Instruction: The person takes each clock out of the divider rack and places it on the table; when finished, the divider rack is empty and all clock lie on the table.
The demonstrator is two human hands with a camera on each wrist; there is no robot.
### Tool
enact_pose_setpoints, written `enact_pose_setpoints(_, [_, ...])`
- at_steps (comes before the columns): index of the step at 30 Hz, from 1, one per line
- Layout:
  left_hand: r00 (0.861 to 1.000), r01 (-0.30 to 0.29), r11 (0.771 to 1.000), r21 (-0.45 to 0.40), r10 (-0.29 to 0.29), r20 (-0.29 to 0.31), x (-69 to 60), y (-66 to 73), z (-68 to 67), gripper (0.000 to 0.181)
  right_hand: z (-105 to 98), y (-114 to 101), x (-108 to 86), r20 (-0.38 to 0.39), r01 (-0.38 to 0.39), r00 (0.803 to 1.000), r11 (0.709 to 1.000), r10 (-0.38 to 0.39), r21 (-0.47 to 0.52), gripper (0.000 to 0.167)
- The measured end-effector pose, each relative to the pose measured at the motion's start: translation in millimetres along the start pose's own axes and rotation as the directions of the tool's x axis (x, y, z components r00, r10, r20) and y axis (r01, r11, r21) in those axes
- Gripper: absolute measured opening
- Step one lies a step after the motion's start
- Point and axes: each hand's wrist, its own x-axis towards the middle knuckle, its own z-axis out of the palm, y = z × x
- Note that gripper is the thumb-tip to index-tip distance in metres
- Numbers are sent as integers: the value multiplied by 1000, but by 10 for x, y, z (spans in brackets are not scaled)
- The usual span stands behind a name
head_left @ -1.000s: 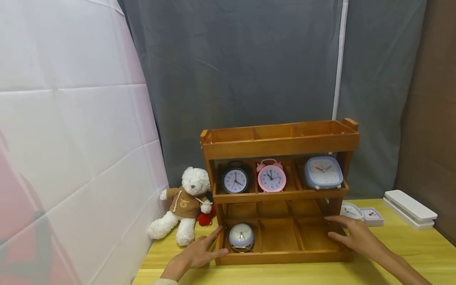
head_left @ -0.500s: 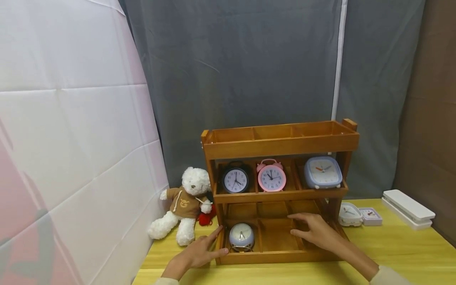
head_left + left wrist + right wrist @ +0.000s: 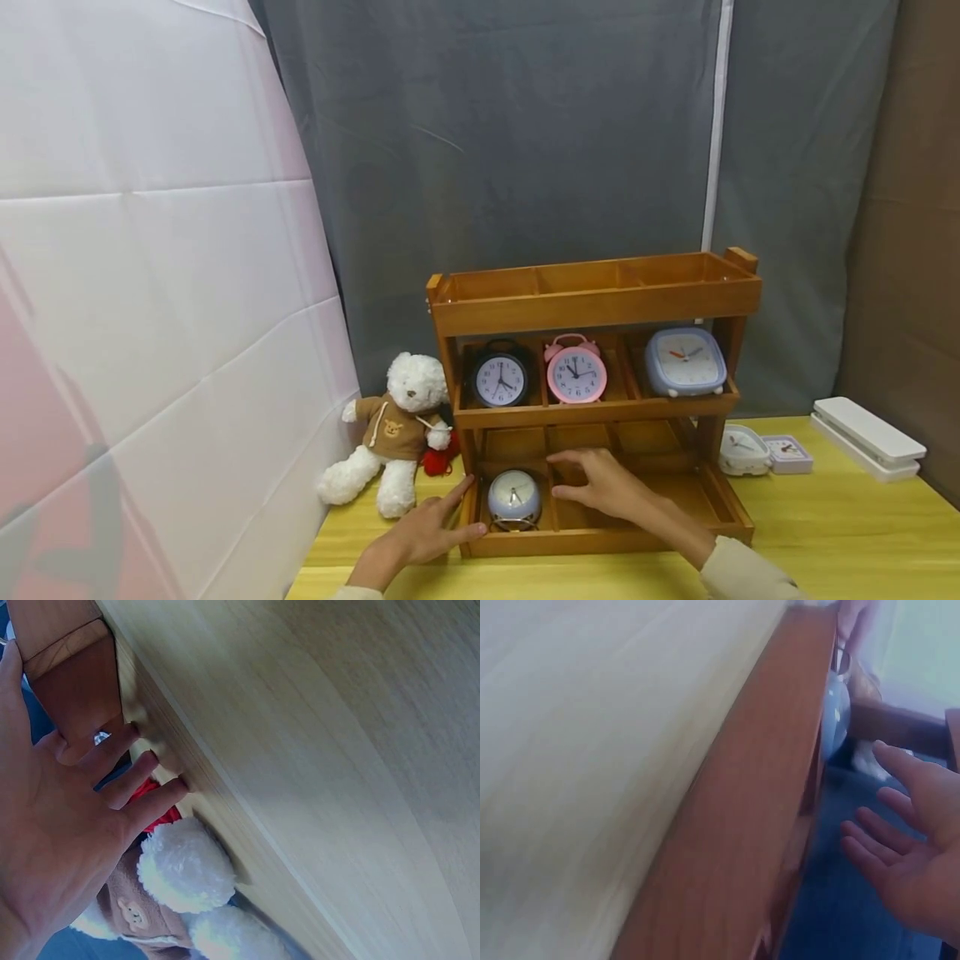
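A wooden three-tier shelf (image 3: 600,543) stands on the table. In its bottom-left compartment sits a small round blue alarm clock (image 3: 514,498). My left hand (image 3: 426,533) rests at the shelf's lower left corner, fingers spread; the left wrist view shows this hand (image 3: 67,817) beside the wooden side. My right hand (image 3: 607,487) is in front of the bottom middle compartment, fingers extended and holding nothing, a little right of the blue clock. A black clock (image 3: 500,380), a pink twin-bell clock (image 3: 576,375) and a blue square clock (image 3: 686,361) fill the middle tier.
A white teddy bear (image 3: 397,433) in a brown hoodie sits left of the shelf, near the white wall sheet. On the right lie a white clock (image 3: 744,450), a small lilac square clock (image 3: 787,454) and a white flat object (image 3: 870,437).
My right hand has moved left along the bottom tier, from its right end to the middle compartment near the blue clock. The left hand stays at the shelf's corner.
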Motion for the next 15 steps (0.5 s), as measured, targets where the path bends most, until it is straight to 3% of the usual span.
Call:
enact_pose_setpoints(7, [1000,12,1000,-6,-12,3,13,10,-10,87,264,-134,185,53,0,999,997,-5,83,49])
enact_pose_setpoints(15, [1000,-5,1000,-9,5,8,24,16,2,87,456,-199,320,82,-20,997,996,13,84,56])
